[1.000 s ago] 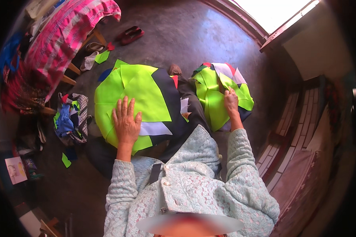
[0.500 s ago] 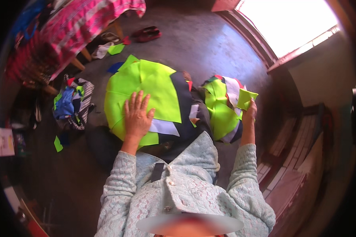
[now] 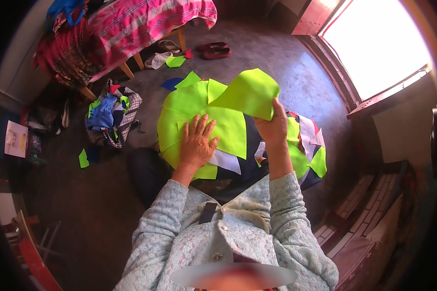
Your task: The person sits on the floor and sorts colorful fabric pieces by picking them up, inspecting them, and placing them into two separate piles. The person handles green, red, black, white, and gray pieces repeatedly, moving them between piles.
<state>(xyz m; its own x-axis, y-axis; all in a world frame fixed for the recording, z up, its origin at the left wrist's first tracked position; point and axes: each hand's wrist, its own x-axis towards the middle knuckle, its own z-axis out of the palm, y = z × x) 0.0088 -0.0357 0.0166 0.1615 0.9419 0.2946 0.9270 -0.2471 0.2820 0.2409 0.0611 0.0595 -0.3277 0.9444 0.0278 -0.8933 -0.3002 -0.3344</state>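
Note:
My left hand [image 3: 197, 143] lies flat, fingers spread, on a stack of neon-green fabric pieces [image 3: 187, 109] spread over my lap. Pinched in my right hand [image 3: 273, 127] is a single neon-green fabric piece [image 3: 247, 93], lifted above the stack. To the right of my right arm sits a heap of mixed fabric pieces [image 3: 310, 148] in green, white, red and dark blue. A white fabric piece [image 3: 226, 161] and dark cloth show under the green stack.
A bed with a pink checked cover [image 3: 141, 24] stands at the back left, with sandals [image 3: 216, 50] beside it. A bundle of blue and checked cloth [image 3: 109, 114] lies on the floor to the left. Green scraps [image 3: 83, 158] dot the floor. A bright doorway [image 3: 374, 43] is at the right.
My right hand has left the heap at the right, picked up a green piece and carried it left over the stack. My left hand stays pressed on the stack.

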